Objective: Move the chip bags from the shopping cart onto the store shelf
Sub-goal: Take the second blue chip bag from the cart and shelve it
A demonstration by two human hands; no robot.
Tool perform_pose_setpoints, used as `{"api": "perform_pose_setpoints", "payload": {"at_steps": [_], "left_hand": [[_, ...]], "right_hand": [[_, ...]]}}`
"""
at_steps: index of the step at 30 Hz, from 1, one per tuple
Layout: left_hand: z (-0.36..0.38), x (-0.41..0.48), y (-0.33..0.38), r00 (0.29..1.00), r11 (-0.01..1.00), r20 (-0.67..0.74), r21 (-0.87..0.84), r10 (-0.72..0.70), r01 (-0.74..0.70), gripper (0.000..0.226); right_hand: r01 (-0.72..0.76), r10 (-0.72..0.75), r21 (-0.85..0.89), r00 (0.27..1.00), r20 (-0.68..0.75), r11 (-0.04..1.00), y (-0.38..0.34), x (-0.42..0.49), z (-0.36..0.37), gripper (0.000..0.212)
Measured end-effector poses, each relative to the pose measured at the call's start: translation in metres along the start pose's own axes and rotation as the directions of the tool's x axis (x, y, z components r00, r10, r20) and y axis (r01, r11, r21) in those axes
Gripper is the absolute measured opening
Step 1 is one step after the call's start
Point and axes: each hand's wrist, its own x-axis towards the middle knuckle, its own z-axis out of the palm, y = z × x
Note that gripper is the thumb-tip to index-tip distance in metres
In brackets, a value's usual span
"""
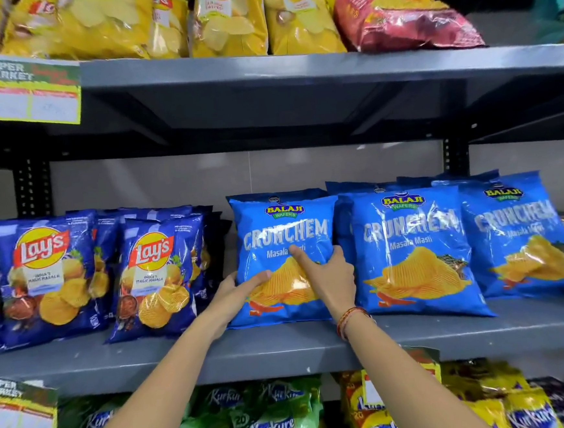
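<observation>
- My left hand (238, 293) and right hand (325, 273) both clasp one light blue chip bag (284, 234).
- I see it upright on the grey middle shelf (284, 347), between dark blue bags (157, 274) and matching bags (411, 247).

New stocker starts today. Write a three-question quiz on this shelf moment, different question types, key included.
1. True or false: both hands touch the light blue Crunchem bag.
2. Which bags stand directly to that bag's left on the middle shelf? A) green Kurkure B) dark blue Lay's C) yellow Lay's
3. Fill in: the thread band is on the ___ wrist.

Key
1. True: left hand at its lower left edge, right hand on its front.
2. B, the dark blue Lay's.
3. right
</observation>
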Motion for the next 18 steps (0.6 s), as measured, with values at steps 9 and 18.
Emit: {"api": "perform_pose_setpoints", "payload": {"at_steps": [9, 18], "left_hand": [[-0.007, -0.051, 0.009, 0.888, 0.846, -0.223, 0.461, 0.403, -0.269, 0.069], [-0.089, -0.124, -0.017, 0.738, 0.542, -0.344, 0.840, 0.581, -0.035, 0.070]], "right_hand": [[0.366, -0.434, -0.286, 0.871, -0.229, 0.886, -0.012, -0.032, 0.003, 0.081], [0.251, -0.318, 0.212, 0.859, 0.401, 0.945, -0.055, -0.071, 0.069, 0.075]]}}
